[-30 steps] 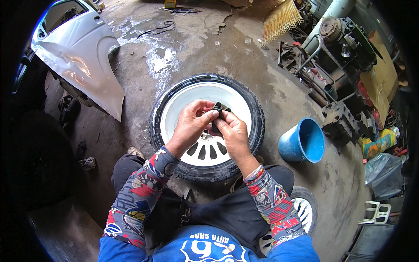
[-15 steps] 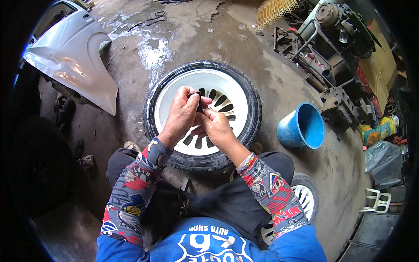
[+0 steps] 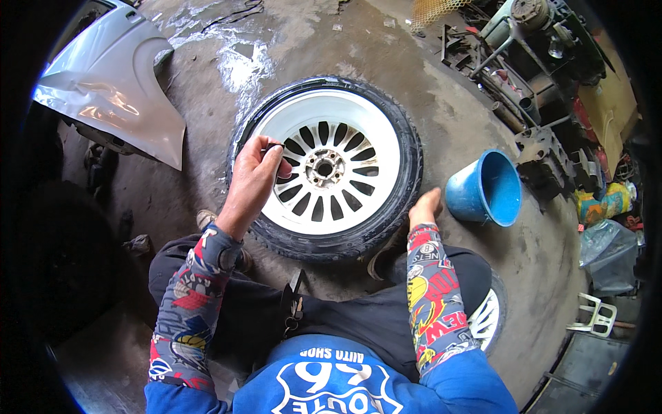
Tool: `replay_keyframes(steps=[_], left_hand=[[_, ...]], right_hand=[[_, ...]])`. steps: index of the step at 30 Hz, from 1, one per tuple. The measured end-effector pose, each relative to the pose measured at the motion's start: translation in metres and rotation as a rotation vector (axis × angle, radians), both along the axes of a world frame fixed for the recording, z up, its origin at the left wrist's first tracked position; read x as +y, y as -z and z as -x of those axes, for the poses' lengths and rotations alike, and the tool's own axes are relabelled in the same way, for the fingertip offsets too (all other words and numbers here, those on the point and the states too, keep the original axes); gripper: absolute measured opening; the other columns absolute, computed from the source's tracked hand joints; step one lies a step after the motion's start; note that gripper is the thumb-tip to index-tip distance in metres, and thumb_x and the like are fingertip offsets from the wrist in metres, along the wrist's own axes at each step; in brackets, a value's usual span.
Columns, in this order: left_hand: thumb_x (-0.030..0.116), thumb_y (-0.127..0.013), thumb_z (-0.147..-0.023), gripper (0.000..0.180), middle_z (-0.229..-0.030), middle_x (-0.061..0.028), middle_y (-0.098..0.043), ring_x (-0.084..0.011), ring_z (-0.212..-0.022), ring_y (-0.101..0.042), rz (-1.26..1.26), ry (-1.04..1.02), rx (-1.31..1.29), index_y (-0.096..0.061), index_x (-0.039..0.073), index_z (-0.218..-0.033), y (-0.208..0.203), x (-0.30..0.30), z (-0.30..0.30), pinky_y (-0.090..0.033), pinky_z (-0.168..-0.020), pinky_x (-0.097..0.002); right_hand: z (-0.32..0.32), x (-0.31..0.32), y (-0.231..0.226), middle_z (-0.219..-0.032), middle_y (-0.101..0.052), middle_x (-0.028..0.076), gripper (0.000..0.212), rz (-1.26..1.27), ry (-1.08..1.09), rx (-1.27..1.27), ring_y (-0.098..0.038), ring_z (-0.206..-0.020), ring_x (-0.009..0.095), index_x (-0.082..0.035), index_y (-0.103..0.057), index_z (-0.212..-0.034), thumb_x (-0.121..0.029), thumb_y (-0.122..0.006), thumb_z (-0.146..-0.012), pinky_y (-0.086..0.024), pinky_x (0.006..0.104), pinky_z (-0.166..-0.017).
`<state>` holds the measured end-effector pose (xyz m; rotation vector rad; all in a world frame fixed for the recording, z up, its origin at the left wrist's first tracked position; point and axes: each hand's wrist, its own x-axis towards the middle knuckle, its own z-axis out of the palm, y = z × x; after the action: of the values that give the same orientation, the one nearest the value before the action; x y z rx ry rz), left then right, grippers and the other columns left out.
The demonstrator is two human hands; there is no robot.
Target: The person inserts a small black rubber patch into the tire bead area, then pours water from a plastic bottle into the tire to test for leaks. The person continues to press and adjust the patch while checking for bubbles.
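My left hand (image 3: pixel 256 176) is closed, pinching a small, thin, dark flat piece (image 3: pixel 274 145) over the left side of a wheel rim. The white multi-spoke wheel (image 3: pixel 386 165) lies flat on the floor before me, with brown grime around its hub and a wet black tyre (image 3: pixel 407 131) around it. To the right, my right hand (image 3: pixel 426 205) is between the tyre and a blue bucket (image 3: pixel 458 193), close to the bucket's near left side. Its fingers are foreshortened, so their pose is unclear.
A dented silver car fender (image 3: pixel 138 103) stands at the left. Another wheel (image 3: pixel 488 317) lies beside my right knee. Metal scrap and engine parts (image 3: pixel 545 148) line the right side, near a clear plastic bag (image 3: pixel 607 255) and a white plastic stool (image 3: pixel 596 315). The concrete floor has wet patches.
My hands were together over the wheel, both at the dark piece. The right hand has let go and moved right towards the bucket; the left has shifted slightly left, keeping the piece.
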<state>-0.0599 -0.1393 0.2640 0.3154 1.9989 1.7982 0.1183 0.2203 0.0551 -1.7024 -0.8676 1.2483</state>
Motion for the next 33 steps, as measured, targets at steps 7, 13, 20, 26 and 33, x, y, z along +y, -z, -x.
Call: replay_keyframes(steps=[7, 13, 20, 26, 33], left_hand=[[0.022, -0.055, -0.109, 0.017, -0.084, -0.0030, -0.068, -0.0098, -0.081, -0.064, 0.022, -0.050, -0.020, -0.059, 0.006, -0.113, -0.007, -0.027, 0.011, -0.051, -0.080, -0.0246], [0.016, -0.053, -0.107, 0.015, -0.087, -0.0041, -0.067, -0.0091, -0.083, -0.064, 0.208, -0.030, 0.007, -0.058, 0.002, -0.111, -0.006, -0.026, 0.018, -0.052, -0.079, -0.0260], [0.014, -0.054, -0.106, 0.014, -0.093, -0.0060, -0.067, -0.0107, -0.085, -0.065, 0.229, 0.031, 0.003, -0.058, 0.003, -0.113, -0.001, -0.013, 0.013, -0.054, -0.083, -0.0278], [0.004, -0.046, -0.096, 0.018, -0.095, -0.0068, -0.062, -0.0131, -0.086, -0.065, 0.290, 0.114, 0.047, -0.056, 0.002, -0.111, -0.005, -0.021, 0.010, -0.054, -0.084, -0.0301], [0.001, -0.048, -0.096, 0.016, -0.089, -0.0098, -0.065, -0.0132, -0.084, -0.064, 0.314, 0.145, 0.208, -0.057, 0.001, -0.110, -0.028, -0.011, -0.010, -0.053, -0.082, -0.0297]], right_hand=[[-0.089, 0.007, 0.124, -0.162, -0.045, 0.009, 0.065, 0.591, -0.749, 0.541, -0.039, -0.149, 0.034, -0.013, -0.044, -0.156, -0.051, -0.025, -0.107, -0.029, 0.0502, -0.125], [-0.105, -0.053, 0.141, -0.168, -0.033, 0.005, 0.064, 1.170, 0.065, 1.508, -0.029, -0.153, 0.031, -0.013, -0.036, -0.160, -0.051, -0.026, -0.109, -0.022, 0.0478, -0.127], [-0.086, -0.055, 0.092, -0.163, -0.039, 0.008, 0.063, 0.848, -0.354, 0.936, -0.037, -0.148, 0.032, -0.011, -0.040, -0.156, -0.051, -0.029, -0.108, -0.028, 0.0492, -0.124], [-0.042, -0.069, 0.027, -0.158, -0.045, 0.010, 0.062, 0.700, -0.537, 0.784, -0.043, -0.143, 0.033, -0.010, -0.045, -0.154, -0.050, -0.032, -0.108, -0.033, 0.0505, -0.121], [-0.005, -0.104, -0.063, -0.153, -0.052, 0.013, 0.061, 0.664, -0.576, 0.754, -0.050, -0.138, 0.034, -0.009, -0.049, -0.150, -0.050, -0.035, -0.107, -0.039, 0.0519, -0.118]])
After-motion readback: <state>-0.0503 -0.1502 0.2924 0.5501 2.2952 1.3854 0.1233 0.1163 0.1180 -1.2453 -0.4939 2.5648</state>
